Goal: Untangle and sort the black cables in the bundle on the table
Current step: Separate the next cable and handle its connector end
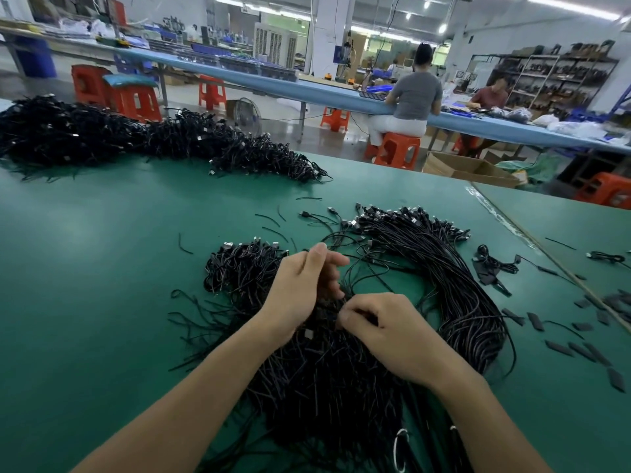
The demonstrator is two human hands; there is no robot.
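A tangled bundle of black cables point(327, 377) lies on the green table point(102, 285) right in front of me. My left hand point(304, 285) sits on its upper part, fingers curled into the cables near a coiled clump point(239, 268). My right hand point(386, 326) pinches a cable at the bundle's middle, just below the left fingers. To the right, a straightened sheaf of cables point(454, 278) curves round, its plugs lined up at the far end.
A long heap of black cables point(143, 138) lies along the far left of the table. Loose black ties and flat black pieces point(587, 349) are scattered at the right. A table seam point(532, 240) runs diagonally. People sit at a blue bench beyond.
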